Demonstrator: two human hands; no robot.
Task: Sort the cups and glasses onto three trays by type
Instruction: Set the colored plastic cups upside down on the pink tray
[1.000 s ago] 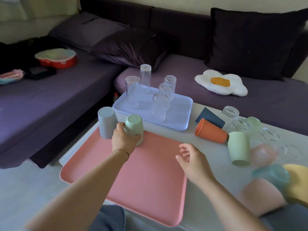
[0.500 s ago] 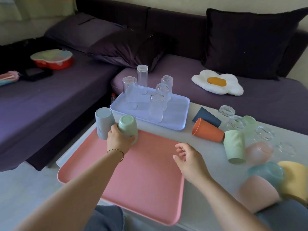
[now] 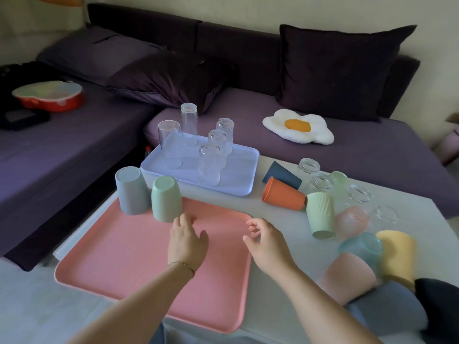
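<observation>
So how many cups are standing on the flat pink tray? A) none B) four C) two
C: a grey-blue plastic cup and a pale green plastic cup stand upside down at the far left corner of the pink tray.

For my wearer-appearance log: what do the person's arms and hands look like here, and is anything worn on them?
The left hand is ungloved, its arm bare of any sleeve, with a thin gold-coloured chain bracelet at the wrist. The right hand is likewise ungloved, no sleeve in view, and shows no watch, bracelet or ring.
</observation>
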